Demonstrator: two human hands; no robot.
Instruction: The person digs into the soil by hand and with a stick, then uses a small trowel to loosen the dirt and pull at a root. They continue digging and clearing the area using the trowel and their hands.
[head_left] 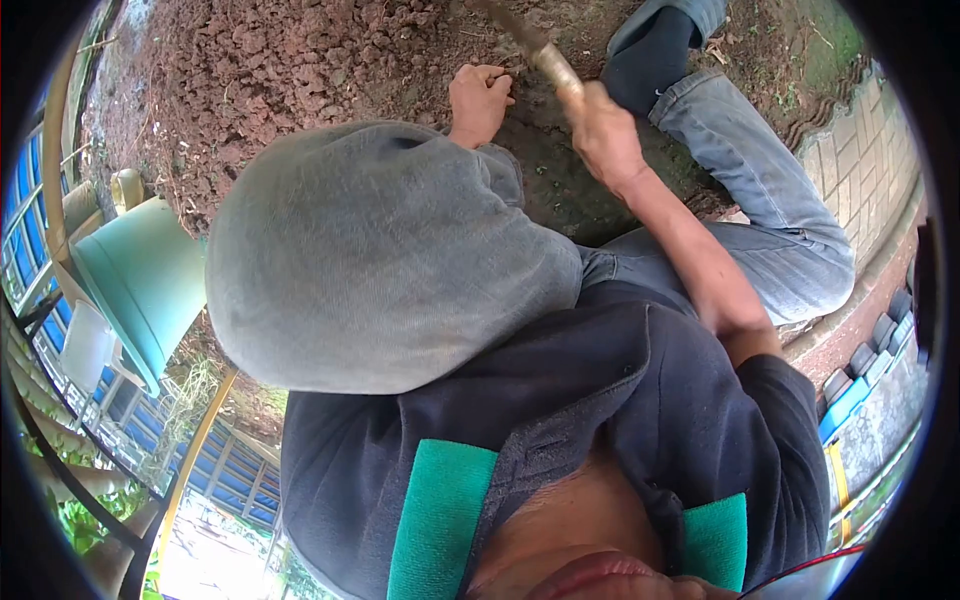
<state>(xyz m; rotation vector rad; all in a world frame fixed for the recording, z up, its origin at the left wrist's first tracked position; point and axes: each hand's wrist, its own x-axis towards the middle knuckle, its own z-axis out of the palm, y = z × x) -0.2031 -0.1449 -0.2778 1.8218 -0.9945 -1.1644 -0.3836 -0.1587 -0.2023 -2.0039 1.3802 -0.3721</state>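
My right hand (606, 135) is wrapped round the pale, worn handle of a knife-like tool (556, 70). Its dark, rusty-looking blade slants up and left, and the tip runs out of the top of the view. To the left, low over the soil, is my left hand (480, 103), its fingers bent and somewhat apart, with nothing visible in it. Loose reddish-brown clods of soil (290, 75) lie beside it. Darker, smoother ground (570, 190) shows between my legs, below both hands.
My bent left knee (390, 260) covers much of the middle. My right leg (760, 160) folds at the right, its foot in a dark sock (650, 65). A light-green bucket (145, 280) is at the left. Paving (860, 150) and a row of dark pots (870, 350) lie right.
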